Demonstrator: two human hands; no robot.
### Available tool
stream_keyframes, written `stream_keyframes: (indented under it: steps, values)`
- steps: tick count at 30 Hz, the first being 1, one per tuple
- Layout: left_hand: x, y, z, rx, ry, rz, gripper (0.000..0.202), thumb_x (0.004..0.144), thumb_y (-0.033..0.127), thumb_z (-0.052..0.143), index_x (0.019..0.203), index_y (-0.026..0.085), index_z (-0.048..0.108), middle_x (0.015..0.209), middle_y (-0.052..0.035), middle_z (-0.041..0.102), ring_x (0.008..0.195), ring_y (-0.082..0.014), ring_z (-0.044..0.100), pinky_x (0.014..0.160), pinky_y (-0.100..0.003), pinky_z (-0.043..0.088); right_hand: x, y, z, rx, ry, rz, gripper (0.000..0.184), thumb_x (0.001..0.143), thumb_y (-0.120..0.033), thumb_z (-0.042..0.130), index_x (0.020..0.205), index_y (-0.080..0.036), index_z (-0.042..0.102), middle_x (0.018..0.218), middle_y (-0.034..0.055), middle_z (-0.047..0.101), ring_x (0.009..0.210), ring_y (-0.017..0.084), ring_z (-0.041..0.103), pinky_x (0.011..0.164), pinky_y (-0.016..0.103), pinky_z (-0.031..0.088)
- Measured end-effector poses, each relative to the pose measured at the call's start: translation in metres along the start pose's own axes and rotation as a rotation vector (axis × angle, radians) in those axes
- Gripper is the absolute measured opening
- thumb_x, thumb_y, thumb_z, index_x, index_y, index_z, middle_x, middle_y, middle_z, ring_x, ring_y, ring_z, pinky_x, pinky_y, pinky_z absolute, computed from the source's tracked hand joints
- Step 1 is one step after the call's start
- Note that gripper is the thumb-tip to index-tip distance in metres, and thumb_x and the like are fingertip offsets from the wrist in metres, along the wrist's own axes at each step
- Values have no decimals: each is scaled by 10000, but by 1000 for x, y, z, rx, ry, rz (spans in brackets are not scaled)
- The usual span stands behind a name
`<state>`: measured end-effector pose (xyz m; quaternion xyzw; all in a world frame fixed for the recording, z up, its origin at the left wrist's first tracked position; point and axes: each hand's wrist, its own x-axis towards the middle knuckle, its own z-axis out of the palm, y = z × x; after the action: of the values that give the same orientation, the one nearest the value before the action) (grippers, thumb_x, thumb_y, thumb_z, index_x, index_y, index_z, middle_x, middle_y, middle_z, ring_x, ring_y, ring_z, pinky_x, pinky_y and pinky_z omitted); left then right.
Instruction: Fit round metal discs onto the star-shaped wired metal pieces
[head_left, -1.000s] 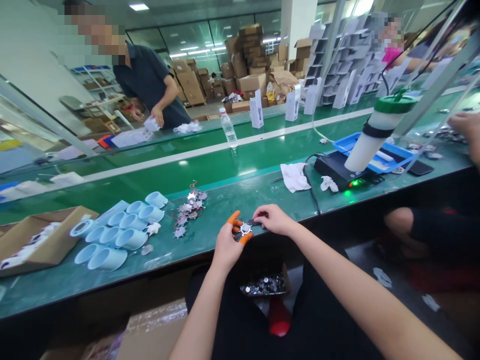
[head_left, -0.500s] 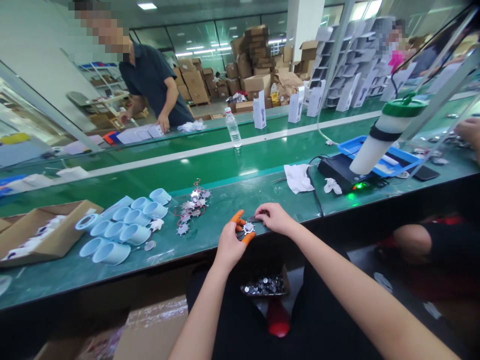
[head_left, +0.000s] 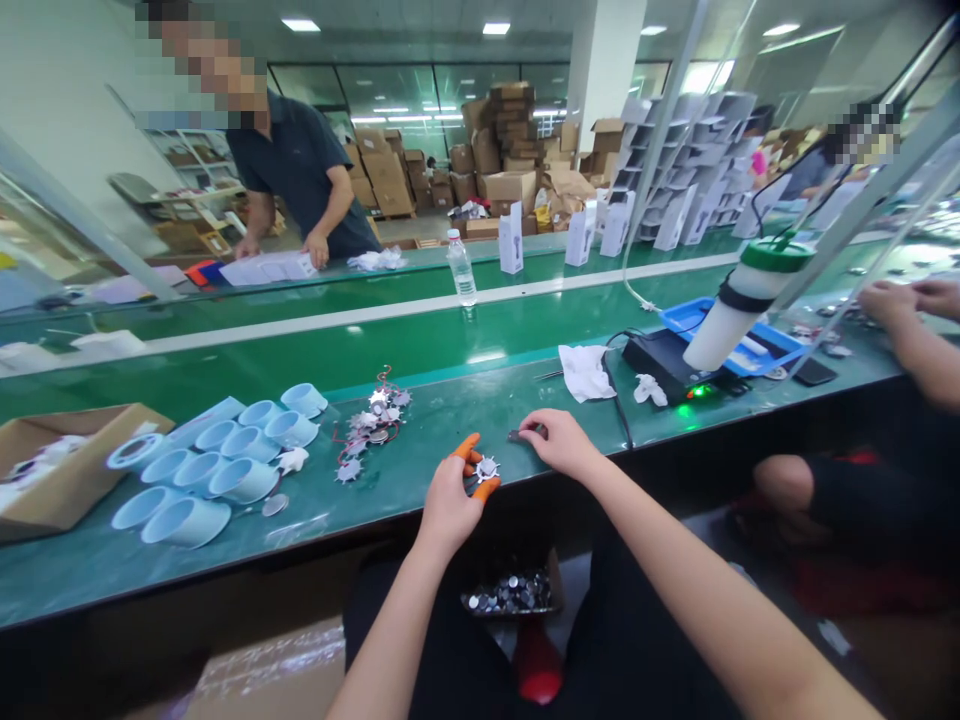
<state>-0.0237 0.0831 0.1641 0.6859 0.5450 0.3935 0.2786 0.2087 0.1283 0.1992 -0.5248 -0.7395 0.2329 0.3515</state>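
My left hand (head_left: 450, 495), with orange caps on thumb and finger, pinches a small star-shaped metal part (head_left: 487, 467) at the near edge of the green bench (head_left: 420, 480). My right hand (head_left: 559, 440) rests on the bench a little to the right, its fingers closed on a small dark piece (head_left: 519, 436). A pile of similar star parts with red wires (head_left: 371, 428) lies to the left. On my lap sits a small box of round metal discs (head_left: 510, 592).
Several pale blue cups (head_left: 214, 460) lie beside an open cardboard box (head_left: 67, 470) at the left. A black device with a green light (head_left: 675, 362), white tissues (head_left: 585, 370) and a blue tray (head_left: 750, 345) stand at the right. One person works across the belt, another person's hands at the far right.
My right hand has drawn away from the star part to the right with the dark piece. The left hand keeps its pinch. The view has swung slightly right.
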Motion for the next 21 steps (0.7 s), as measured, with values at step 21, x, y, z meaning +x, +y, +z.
stream_keyframes:
  steps: [21]
  values:
    - [1, -7, 1, 103, -11, 63, 646, 816, 297, 720, 1427, 256, 512, 1062, -26, 660, 883, -194, 601, 848, -369, 541, 17, 65, -97, -513, 518, 290, 221, 936, -253, 545, 978, -130, 723, 1075, 155, 691, 1004, 275, 648, 917, 377, 486]
